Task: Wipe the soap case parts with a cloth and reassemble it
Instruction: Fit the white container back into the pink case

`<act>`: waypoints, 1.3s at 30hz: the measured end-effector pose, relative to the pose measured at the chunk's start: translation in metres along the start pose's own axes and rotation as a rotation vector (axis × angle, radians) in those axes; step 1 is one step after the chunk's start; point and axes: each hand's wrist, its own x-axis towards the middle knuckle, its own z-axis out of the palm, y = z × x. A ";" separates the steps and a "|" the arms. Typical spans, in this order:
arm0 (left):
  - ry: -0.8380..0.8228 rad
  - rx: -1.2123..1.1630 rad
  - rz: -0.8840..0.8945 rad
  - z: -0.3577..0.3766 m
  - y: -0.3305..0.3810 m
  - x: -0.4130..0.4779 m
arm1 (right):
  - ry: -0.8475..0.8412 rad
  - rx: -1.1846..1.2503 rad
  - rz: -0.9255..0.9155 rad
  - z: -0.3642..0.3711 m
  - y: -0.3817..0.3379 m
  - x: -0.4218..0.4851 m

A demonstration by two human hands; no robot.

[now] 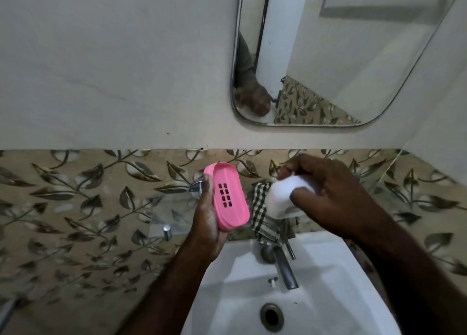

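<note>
My left hand (206, 223) grips a pink oval soap case part (228, 195) with several drain slots in its middle, held upright above the left side of the sink. To its right, my right hand (328, 195) closes over a white soap case part (283, 198). A black-and-white checked cloth (260, 208) hangs just below and between the two parts, draped over the tap. The two parts are apart, with a small gap between them.
A white sink (328, 284) lies below with a metal tap (284, 269) and drain (271, 317). A glass shelf (166, 208) with chrome fittings is left of my left hand. A mirror (341, 56) hangs on the wall above.
</note>
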 end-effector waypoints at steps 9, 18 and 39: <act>-0.233 -0.117 -0.094 0.031 0.002 -0.016 | 0.257 0.549 0.211 0.069 0.022 0.065; -0.036 -0.061 -0.071 0.019 -0.002 -0.013 | 0.311 0.271 0.223 0.106 0.019 0.039; 0.026 -0.156 -0.040 0.045 0.024 -0.020 | 0.130 0.122 0.019 0.114 0.009 0.016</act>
